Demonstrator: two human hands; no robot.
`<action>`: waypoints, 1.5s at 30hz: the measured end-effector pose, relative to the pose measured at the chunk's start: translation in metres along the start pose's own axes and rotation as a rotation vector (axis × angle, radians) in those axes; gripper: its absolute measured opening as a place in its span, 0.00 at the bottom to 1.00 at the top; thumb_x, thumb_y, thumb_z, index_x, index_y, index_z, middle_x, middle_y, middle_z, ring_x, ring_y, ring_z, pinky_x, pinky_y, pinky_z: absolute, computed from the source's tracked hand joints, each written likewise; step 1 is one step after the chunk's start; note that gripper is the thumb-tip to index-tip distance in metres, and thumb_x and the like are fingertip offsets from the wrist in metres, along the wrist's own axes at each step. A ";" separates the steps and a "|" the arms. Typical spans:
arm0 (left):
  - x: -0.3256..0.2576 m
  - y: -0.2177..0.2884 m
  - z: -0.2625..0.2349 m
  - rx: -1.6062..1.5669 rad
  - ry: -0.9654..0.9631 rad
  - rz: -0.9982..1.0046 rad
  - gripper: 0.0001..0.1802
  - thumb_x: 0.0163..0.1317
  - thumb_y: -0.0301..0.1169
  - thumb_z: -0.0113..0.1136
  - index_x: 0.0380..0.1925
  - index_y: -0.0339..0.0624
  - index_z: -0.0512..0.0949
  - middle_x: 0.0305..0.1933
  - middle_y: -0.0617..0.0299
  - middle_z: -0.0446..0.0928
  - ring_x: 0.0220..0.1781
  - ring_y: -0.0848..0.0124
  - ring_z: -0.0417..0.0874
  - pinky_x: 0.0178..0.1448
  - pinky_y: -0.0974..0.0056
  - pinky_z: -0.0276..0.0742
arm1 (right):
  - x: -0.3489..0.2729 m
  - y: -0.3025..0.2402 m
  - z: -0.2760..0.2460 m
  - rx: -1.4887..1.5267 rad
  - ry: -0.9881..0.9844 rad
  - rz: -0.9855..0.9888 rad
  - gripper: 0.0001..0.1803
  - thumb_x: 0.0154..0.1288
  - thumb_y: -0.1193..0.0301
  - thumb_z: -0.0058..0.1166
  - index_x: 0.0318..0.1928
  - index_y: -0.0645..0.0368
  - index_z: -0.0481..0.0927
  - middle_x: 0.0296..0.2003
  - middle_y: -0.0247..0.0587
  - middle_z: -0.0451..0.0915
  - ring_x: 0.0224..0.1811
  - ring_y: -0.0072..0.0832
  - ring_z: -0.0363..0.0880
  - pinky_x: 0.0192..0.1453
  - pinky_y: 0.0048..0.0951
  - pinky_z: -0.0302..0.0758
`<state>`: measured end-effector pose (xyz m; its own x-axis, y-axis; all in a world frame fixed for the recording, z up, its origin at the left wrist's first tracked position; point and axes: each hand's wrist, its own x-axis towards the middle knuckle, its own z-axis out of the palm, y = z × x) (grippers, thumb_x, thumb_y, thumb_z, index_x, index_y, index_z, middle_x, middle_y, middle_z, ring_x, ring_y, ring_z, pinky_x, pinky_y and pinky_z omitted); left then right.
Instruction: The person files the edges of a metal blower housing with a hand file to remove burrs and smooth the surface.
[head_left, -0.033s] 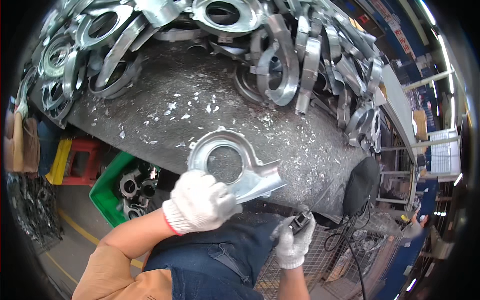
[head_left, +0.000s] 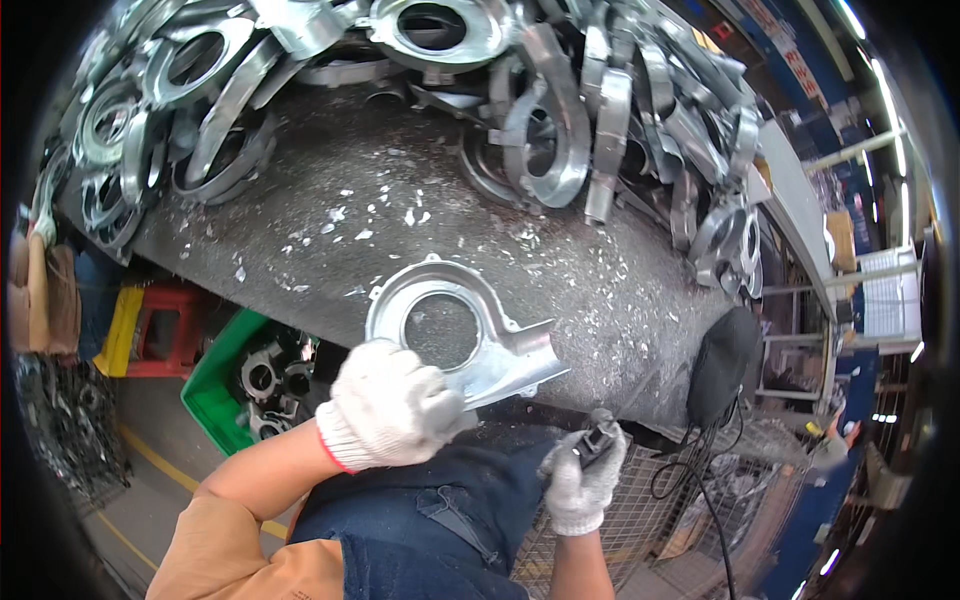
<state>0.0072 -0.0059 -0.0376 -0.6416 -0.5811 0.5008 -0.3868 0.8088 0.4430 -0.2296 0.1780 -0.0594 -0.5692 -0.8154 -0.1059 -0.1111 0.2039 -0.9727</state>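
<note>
My left hand (head_left: 390, 405), in a white knit glove, grips the near rim of a silver cast metal housing (head_left: 455, 330) with a round opening and a flared outlet. The part rests flat on the grey workbench (head_left: 380, 220) near its front edge. My right hand (head_left: 585, 475), also gloved, is lower right, below the bench edge, closed around a small dark hand tool (head_left: 598, 440) with a cable. The tool's tip is apart from the part.
A heap of similar metal castings (head_left: 540, 110) covers the back and right of the bench; metal chips litter its surface. A green crate (head_left: 235, 375) with parts, a red stool (head_left: 165, 325) and a yellow item stand at lower left. A wire mesh cage (head_left: 650, 530) is at lower right.
</note>
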 end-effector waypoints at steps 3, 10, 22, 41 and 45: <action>0.006 0.003 -0.019 -0.037 -0.074 -0.036 0.14 0.39 0.39 0.86 0.21 0.53 0.87 0.18 0.67 0.76 0.22 0.63 0.80 0.32 0.55 0.71 | 0.007 0.015 0.006 -0.415 -0.053 -0.362 0.34 0.70 0.68 0.69 0.73 0.60 0.73 0.41 0.35 0.86 0.31 0.24 0.84 0.39 0.29 0.86; 0.017 0.009 -0.026 -0.122 -0.071 -0.071 0.13 0.42 0.38 0.86 0.19 0.53 0.86 0.17 0.65 0.73 0.18 0.61 0.77 0.27 0.55 0.69 | 0.006 -0.021 0.017 -0.477 -0.322 -0.048 0.30 0.69 0.62 0.73 0.66 0.58 0.79 0.41 0.46 0.92 0.38 0.44 0.95 0.46 0.41 0.91; 0.025 0.015 -0.039 -0.205 -0.090 -0.151 0.08 0.45 0.29 0.82 0.23 0.51 0.89 0.18 0.61 0.80 0.19 0.58 0.80 0.29 0.57 0.71 | 0.017 -0.051 0.027 -0.611 -0.301 -0.044 0.25 0.69 0.62 0.72 0.60 0.58 0.81 0.37 0.47 0.91 0.37 0.45 0.95 0.45 0.41 0.91; 0.029 0.013 -0.041 -0.298 -0.075 -0.220 0.06 0.50 0.32 0.81 0.25 0.50 0.89 0.22 0.64 0.85 0.22 0.60 0.82 0.35 0.58 0.73 | 0.019 -0.020 0.006 -0.387 -0.098 -0.015 0.25 0.70 0.65 0.70 0.61 0.61 0.76 0.35 0.46 0.91 0.33 0.42 0.94 0.42 0.41 0.90; 0.028 0.013 -0.038 -0.304 -0.089 -0.204 0.07 0.47 0.31 0.82 0.23 0.49 0.90 0.19 0.62 0.83 0.20 0.59 0.82 0.31 0.58 0.73 | 0.020 -0.037 0.011 -0.390 -0.190 -0.012 0.24 0.69 0.66 0.71 0.60 0.60 0.78 0.35 0.45 0.91 0.34 0.40 0.95 0.42 0.39 0.90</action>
<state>0.0093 -0.0148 0.0107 -0.6323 -0.7062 0.3186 -0.3065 0.6057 0.7343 -0.2276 0.1478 -0.0276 -0.4102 -0.8967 -0.1662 -0.4370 0.3532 -0.8272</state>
